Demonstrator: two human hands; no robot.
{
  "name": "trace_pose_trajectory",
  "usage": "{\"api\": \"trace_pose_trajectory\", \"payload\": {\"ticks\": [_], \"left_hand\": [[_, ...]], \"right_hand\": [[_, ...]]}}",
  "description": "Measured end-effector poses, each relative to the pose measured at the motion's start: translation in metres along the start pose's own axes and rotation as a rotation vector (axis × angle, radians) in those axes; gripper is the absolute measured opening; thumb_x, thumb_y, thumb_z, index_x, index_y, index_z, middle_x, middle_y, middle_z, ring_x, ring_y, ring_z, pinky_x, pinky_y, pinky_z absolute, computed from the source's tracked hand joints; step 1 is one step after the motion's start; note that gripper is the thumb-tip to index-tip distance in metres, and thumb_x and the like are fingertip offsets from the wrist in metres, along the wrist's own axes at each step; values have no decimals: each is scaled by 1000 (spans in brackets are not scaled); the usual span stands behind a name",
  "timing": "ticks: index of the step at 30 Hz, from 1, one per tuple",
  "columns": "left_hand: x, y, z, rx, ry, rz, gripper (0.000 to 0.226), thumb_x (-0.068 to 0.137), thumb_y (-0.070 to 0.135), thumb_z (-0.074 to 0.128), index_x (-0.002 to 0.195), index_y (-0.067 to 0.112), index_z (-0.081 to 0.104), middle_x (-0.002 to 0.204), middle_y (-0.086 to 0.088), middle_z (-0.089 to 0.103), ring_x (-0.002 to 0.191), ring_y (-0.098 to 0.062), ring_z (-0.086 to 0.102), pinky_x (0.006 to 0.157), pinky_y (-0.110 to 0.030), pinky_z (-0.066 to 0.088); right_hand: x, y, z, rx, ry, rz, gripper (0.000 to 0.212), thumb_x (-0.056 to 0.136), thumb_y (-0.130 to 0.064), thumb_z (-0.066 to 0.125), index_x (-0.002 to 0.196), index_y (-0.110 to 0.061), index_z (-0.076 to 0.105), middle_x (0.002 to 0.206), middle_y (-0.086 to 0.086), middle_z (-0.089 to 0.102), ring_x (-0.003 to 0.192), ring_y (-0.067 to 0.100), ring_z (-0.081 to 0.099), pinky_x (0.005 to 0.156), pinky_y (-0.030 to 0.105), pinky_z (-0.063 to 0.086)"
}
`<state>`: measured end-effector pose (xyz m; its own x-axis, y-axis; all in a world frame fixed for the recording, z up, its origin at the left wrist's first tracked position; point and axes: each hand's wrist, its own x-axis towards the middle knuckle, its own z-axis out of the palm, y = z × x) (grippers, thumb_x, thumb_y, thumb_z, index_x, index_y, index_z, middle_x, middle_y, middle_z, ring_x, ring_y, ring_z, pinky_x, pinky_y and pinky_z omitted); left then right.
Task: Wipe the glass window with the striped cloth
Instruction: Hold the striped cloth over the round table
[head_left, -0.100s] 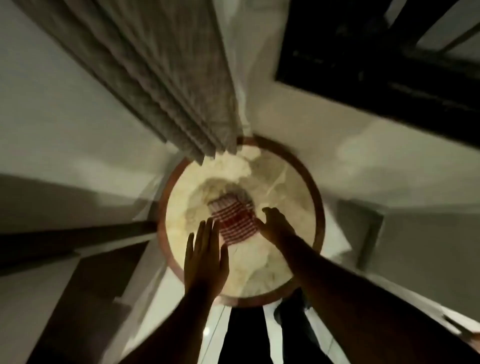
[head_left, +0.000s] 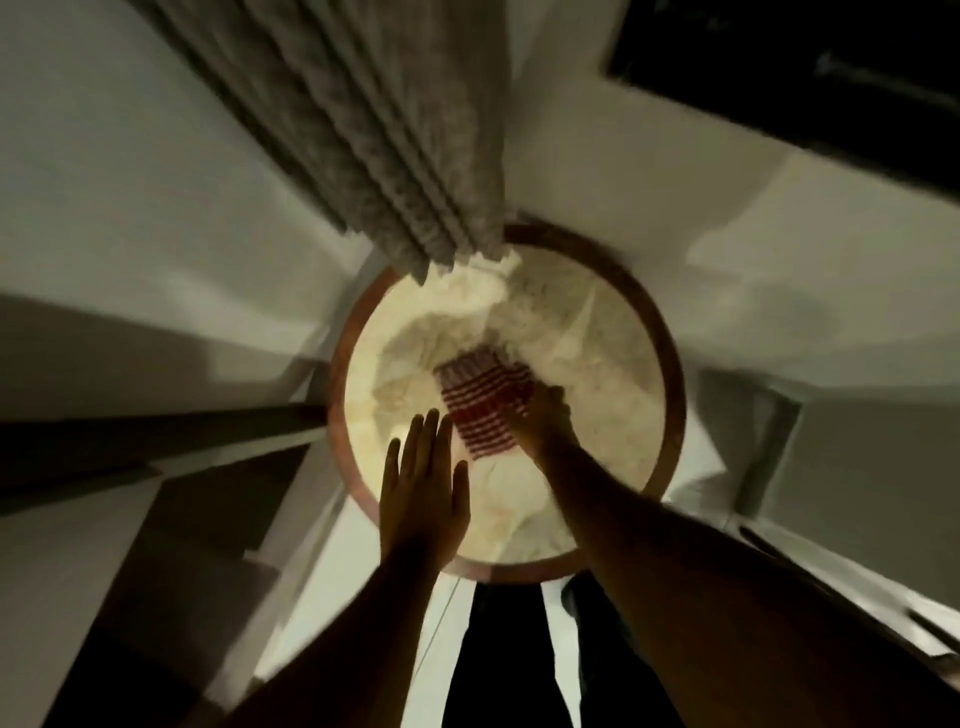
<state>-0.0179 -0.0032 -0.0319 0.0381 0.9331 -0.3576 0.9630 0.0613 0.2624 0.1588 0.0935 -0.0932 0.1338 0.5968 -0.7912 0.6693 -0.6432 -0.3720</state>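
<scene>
right hand (head_left: 545, 415) fingers pinch the striped cloth (head_left: 485, 410) at its edge; left hand (head_left: 423, 493) lies flat, fingers straight. risk: loose grip, cloth slips off the round glass window (head_left: 623, 374).

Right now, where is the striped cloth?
In the head view the striped cloth lies near the middle of the round window, pressed under the right hand, with the flat left hand just to its lower left.

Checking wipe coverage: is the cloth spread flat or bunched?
Spread fairly flat: the cloth shows full stripes across the round window, right hand on its edge.
</scene>
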Motion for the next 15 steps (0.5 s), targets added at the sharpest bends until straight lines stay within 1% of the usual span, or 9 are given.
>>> {"api": "trace_pose_trajectory", "payload": {"ticks": [2, 4, 6, 7, 8, 10, 12, 14, 15], "left_hand": [[-1, -16, 12, 2, -24, -28, 67, 114, 44, 25, 173, 13, 35, 181, -10, 33, 170, -30, 28, 139, -54, 21], [-6, -20, 17, 8, -13, -14, 64, 116, 43, 28, 174, 15, 33, 182, -9, 32, 171, -29, 25, 140, -54, 21], [-4, -31, 18, -5, 2, -13, 61, 116, 38, 33, 173, 15, 34, 182, -8, 33, 171, -28, 26, 140, -52, 19], [-3, -35, 16, 4, 17, -12, 61, 116, 36, 36, 173, 15, 36, 181, -8, 35, 170, -28, 27, 139, -51, 19], [-1, -35, 9, -2, 31, -6, 61, 115, 35, 39, 172, 14, 38, 180, -8, 37, 169, -29, 30, 138, -51, 20], [-7, -31, -5, -28, 20, 9, 59, 114, 34, 42, 169, 13, 43, 177, -9, 42, 167, -30, 36, 137, -53, 25], [-5, -21, -31, -25, 51, 77, 59, 115, 37, 34, 167, 14, 48, 174, -9, 46, 163, -30, 42, 135, -56, 31], [8, 0, -63, 8, 63, 177, 67, 116, 48, 17, 167, 18, 49, 174, -5, 44, 163, -27, 40, 141, -51, 19], [18, 14, -78, 32, 88, 206, 73, 115, 53, 7, 168, 22, 47, 175, -2, 42, 164, -24, 39, 142, -45, 7]], "right_hand": [[10, -14, 31, 92, 85, 61, 85, 102, -46, 72, 166, -6, 32, 165, 20, 37, 150, 43, 44, 121, 53, 47], [18, -16, 43, 206, 131, 129, 77, 103, -34, 72, 163, -4, 35, 159, 22, 49, 141, 43, 56, 114, 52, 55], [24, -25, 47, 315, 55, 231, 60, 102, -24, 72, 154, -1, 52, 145, 22, 66, 115, 38, 71, 89, 35, 67], [24, -28, 47, 386, 0, 259, 51, 101, -20, 73, 146, -1, 62, 135, 21, 73, 100, 32, 72, 75, 28, 67], [19, -33, 39, 448, -43, 250, 43, 100, -17, 74, 139, 1, 68, 124, 20, 77, 90, 29, 70, 69, 27, 66], [-6, -38, 20, 549, -86, 206, 32, 102, -12, 71, 130, 2, 73, 110, 22, 80, 74, 26, 68, 57, 32, 59], [-44, -43, -20, 643, -63, 166, 27, 103, -9, 69, 126, 5, 75, 108, 34, 79, 58, 31, 62, 47, 36, 46], [-81, -39, -66, 797, -44, 102, 34, 94, -8, 73, 123, 10, 74, 100, 39, 74, 59, 40, 61, 50, 48, 44], [-98, -36, -89, 916, -38, 44, 38, 87, -10, 73, 119, 11, 75, 90, 35, 72, 55, 37, 58, 48, 45, 40]]}}
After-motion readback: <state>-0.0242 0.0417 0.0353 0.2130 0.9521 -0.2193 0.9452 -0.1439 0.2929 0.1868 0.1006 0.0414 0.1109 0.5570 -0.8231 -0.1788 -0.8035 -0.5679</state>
